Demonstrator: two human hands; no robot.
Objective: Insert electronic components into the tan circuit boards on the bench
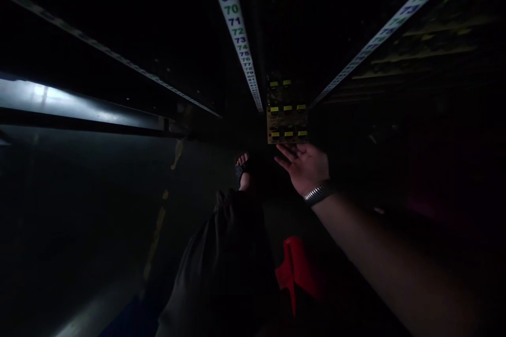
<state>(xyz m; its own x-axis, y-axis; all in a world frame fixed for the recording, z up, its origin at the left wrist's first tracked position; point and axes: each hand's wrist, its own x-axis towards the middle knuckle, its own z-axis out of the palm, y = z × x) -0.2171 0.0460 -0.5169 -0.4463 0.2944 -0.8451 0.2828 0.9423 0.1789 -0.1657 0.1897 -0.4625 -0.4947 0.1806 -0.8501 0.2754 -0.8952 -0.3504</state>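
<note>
A brown circuit board (288, 122) with several yellow block components sits between two numbered strips, its near edge facing me. My right hand (307, 167) is at that near edge, fingers stretched out and spread, the fingertips at or just under the board. Whether they carry any of its weight cannot be made out in the dark. A metal-banded watch or bracelet (317, 193) circles the right wrist. My left hand is outside the view.
Number strips (237, 26) run along dark rack edges overhead and to the right (389, 29). Below are my sandalled foot (242, 166), a red plastic object (294, 268) and a floor with a worn yellow line (158, 221). Rows of dim boards (430, 52) line the right.
</note>
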